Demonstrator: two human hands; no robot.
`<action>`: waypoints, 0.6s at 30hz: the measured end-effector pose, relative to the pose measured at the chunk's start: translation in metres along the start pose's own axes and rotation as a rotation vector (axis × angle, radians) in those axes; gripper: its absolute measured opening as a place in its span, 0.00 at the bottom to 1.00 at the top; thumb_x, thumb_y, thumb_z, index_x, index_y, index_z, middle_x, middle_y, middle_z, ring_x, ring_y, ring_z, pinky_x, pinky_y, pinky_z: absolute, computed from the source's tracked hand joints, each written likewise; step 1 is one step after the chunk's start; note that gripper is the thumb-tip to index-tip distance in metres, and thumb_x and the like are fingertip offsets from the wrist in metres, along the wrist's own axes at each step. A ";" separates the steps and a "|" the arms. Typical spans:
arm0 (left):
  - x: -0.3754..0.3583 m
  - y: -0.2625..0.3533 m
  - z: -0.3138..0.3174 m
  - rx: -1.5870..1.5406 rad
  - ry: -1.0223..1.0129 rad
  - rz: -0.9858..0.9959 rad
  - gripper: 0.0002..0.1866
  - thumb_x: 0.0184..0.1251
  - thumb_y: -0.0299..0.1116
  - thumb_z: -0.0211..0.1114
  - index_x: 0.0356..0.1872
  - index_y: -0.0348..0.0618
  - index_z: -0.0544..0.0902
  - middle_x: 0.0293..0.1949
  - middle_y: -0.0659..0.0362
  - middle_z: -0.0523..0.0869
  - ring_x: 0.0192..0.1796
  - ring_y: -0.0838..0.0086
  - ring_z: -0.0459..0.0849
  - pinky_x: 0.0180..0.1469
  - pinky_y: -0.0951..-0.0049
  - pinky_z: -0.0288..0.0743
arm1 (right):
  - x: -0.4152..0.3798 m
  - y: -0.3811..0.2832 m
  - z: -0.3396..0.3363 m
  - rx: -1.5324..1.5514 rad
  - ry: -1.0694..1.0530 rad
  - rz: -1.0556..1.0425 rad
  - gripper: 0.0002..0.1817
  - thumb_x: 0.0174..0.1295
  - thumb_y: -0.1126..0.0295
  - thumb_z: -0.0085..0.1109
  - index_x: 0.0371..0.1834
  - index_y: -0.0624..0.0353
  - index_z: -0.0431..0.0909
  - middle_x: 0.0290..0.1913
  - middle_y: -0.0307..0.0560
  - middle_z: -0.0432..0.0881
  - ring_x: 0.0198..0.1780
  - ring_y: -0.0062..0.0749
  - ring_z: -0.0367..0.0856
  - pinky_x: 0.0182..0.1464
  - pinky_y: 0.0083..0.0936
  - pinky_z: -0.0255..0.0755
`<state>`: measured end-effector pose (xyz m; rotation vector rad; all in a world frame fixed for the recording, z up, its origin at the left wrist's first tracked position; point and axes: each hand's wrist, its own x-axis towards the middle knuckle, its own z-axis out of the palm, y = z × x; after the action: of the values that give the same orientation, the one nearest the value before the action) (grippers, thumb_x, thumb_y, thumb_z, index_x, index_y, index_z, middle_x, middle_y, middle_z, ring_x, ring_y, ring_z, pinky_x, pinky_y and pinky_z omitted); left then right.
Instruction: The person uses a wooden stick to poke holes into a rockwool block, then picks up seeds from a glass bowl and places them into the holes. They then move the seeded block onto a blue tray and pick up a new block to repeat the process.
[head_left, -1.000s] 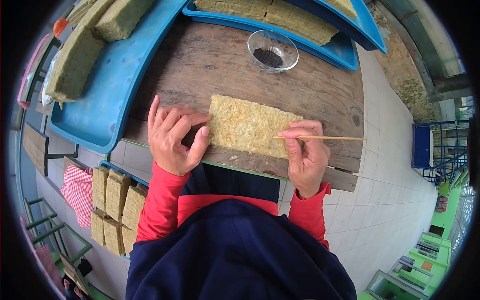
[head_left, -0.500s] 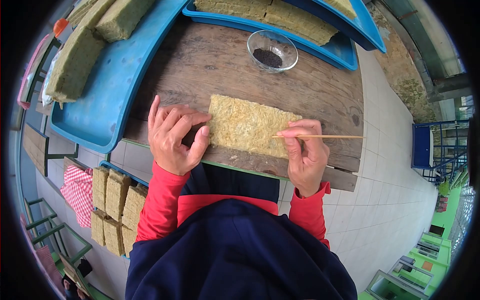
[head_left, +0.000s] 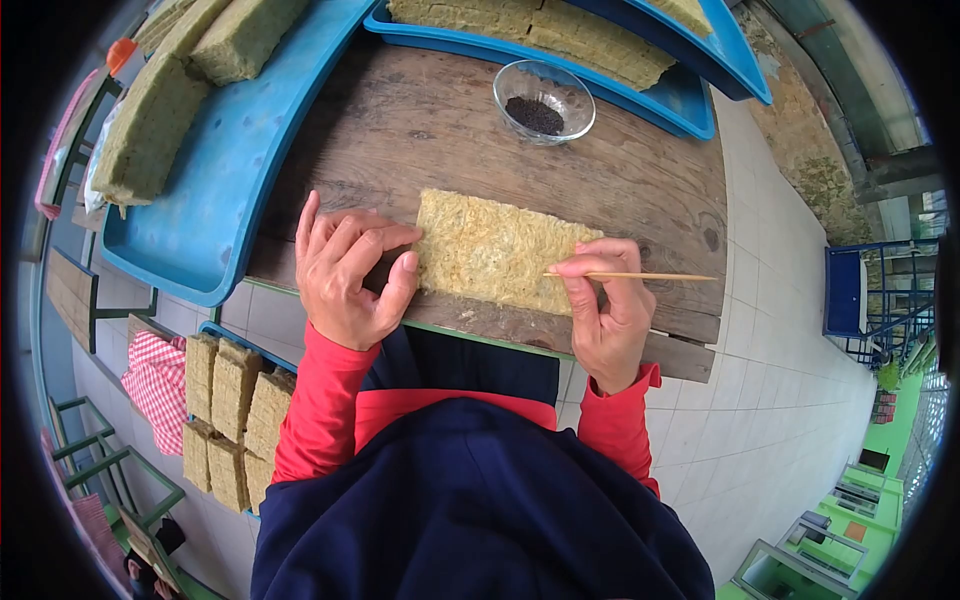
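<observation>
Currently: thin stick point(head_left: 660, 276) pinched in right hand point(head_left: 610, 315), over fibrous slab point(head_left: 490, 248).
Slab lies flat on wooden table point(head_left: 400, 130), between the hands. Right thumb and fingers close on the stick; whether its tip touches the slab, cannot tell. Left hand point(head_left: 345, 275): thumb and forefinger parted, forefinger tip at slab's left edge. Glass bowl point(head_left: 578, 118) with dark granules point(head_left: 534, 116) stands beyond the slab.

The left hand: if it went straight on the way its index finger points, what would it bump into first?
The left hand would first meet the pale fibrous slab, at its closest edge; whether they already touch is hard to tell.
</observation>
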<state>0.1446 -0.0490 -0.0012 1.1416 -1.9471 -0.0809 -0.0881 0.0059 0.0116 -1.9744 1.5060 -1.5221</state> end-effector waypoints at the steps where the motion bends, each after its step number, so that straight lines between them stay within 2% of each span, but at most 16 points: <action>1: 0.000 0.000 0.000 -0.001 0.000 0.000 0.07 0.49 0.37 0.67 0.30 0.50 0.88 0.31 0.62 0.86 0.42 0.65 0.83 0.70 0.50 0.59 | 0.000 0.000 0.000 -0.005 -0.004 -0.010 0.04 0.58 0.77 0.65 0.35 0.57 0.83 0.31 0.43 0.82 0.40 0.38 0.78 0.38 0.29 0.72; 8: 0.000 0.000 -0.001 0.005 0.001 0.003 0.07 0.49 0.37 0.67 0.30 0.50 0.88 0.31 0.62 0.86 0.42 0.65 0.83 0.70 0.50 0.60 | 0.000 0.001 -0.002 -0.005 -0.024 0.003 0.03 0.58 0.77 0.65 0.35 0.57 0.83 0.32 0.44 0.82 0.40 0.38 0.78 0.38 0.29 0.73; 11: -0.001 0.000 -0.001 -0.011 -0.026 -0.010 0.10 0.53 0.38 0.64 0.31 0.44 0.87 0.32 0.59 0.86 0.44 0.62 0.83 0.70 0.49 0.58 | -0.003 0.001 -0.002 0.083 0.029 0.050 0.03 0.59 0.78 0.64 0.35 0.57 0.83 0.34 0.46 0.81 0.40 0.37 0.79 0.39 0.28 0.73; 13: -0.001 -0.001 -0.001 -0.037 0.002 -0.010 0.10 0.52 0.38 0.64 0.30 0.44 0.86 0.32 0.59 0.86 0.44 0.62 0.83 0.70 0.49 0.58 | -0.001 -0.003 -0.001 0.167 0.056 0.000 0.03 0.60 0.78 0.63 0.36 0.58 0.82 0.36 0.47 0.80 0.41 0.36 0.79 0.41 0.27 0.73; 18: -0.002 -0.004 -0.004 -0.112 0.003 -0.001 0.08 0.50 0.36 0.64 0.27 0.45 0.85 0.31 0.60 0.86 0.43 0.62 0.83 0.70 0.49 0.58 | -0.002 -0.008 0.007 0.181 -0.007 0.033 0.04 0.60 0.79 0.62 0.36 0.59 0.81 0.36 0.48 0.79 0.41 0.37 0.80 0.42 0.27 0.74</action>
<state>0.1505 -0.0481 -0.0019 1.0678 -1.9147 -0.1863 -0.0772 0.0090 0.0129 -1.8418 1.3389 -1.5759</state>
